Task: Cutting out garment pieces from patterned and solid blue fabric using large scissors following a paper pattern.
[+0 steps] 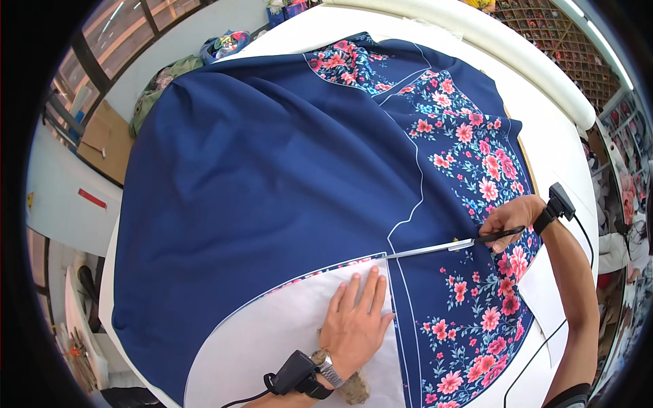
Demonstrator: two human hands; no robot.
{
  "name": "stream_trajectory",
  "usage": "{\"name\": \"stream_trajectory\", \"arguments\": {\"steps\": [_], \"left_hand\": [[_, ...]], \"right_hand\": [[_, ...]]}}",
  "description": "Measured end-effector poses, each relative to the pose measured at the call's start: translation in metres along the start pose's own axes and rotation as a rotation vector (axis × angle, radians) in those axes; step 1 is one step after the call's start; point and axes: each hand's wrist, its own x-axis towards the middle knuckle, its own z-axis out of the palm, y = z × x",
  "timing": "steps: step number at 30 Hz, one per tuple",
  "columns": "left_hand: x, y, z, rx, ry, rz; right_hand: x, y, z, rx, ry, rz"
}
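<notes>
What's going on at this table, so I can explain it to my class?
A person is working on a large dark blue fabric with floral printing, spread over a white table. The right hand grips a black-handled, long-bladed tool, apparently shears seen edge-on, with its tip by the upper corner of a pale panel. The left hand lies flat on that panel, fingers spread. Whether the blades are cutting is hard to tell.
</notes>
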Motion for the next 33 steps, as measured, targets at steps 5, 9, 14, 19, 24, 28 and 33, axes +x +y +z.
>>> {"name": "stream_trajectory", "arguments": {"steps": [5,9,14,19,24,28,33], "left_hand": [[0.001,0.001,-0.001,0.019,-0.010,0.003],[0.000,0.001,0.000,0.023,-0.020,0.001],[0.000,0.002,0.000,0.033,-0.022,-0.002],[0.001,0.002,-0.001,0.041,-0.031,-0.004],[0.001,0.001,-0.001,0.038,-0.030,-0.005],[0.000,0.001,0.000,0.040,-0.027,-0.004],[0.000,0.002,0.001,0.028,-0.026,-0.008]], "right_hand": [[0.004,0.000,-0.010,-0.012,-0.010,0.009],[0.012,0.002,-0.019,0.075,-0.059,0.032],[0.010,-0.002,-0.017,0.001,-0.044,-0.006],[0.011,-0.004,-0.015,-0.045,0.010,0.004],[0.010,-0.009,-0.015,-0.139,0.047,0.018],[0.010,-0.013,-0.017,-0.163,0.043,0.043],[0.007,-0.015,-0.018,-0.131,0.023,0.052]]}}
